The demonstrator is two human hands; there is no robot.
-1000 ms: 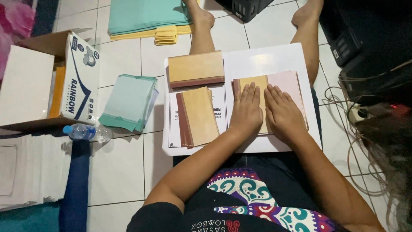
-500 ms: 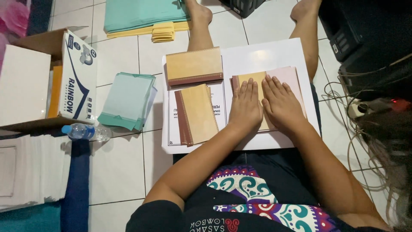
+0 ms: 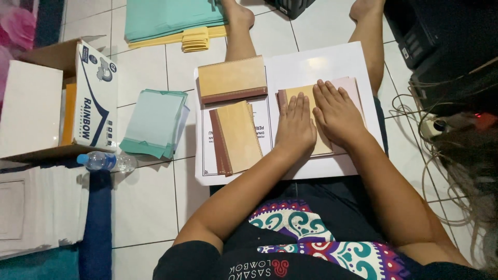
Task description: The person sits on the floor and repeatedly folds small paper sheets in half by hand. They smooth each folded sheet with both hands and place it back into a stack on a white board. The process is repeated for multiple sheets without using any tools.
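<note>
I sit on a tiled floor with a white board [image 3: 332,65] across my legs. Both palms press flat, side by side, on an open booklet [image 3: 358,88] with a tan left page and a pale pink right page. My left hand [image 3: 294,127] covers the tan side, my right hand [image 3: 337,111] the middle and pink side; fingers are spread and grip nothing. To the left on the board lie two closed tan booklets with dark red spines, one [image 3: 232,80] lying crosswise at the top and one [image 3: 236,137] lengthwise below it.
A stack of teal sheets [image 3: 155,122] and a plastic water bottle [image 3: 106,162] lie on the floor at left. An open cardboard box [image 3: 62,98] and white paper stacks [image 3: 36,210] sit further left. Teal and yellow paper [image 3: 171,21] lies ahead. A black device [image 3: 446,46] and cables [image 3: 441,129] are at right.
Both hands stay flat on the open booklet; they have shifted slightly along the pages, pressing it down. Nothing else has moved.
</note>
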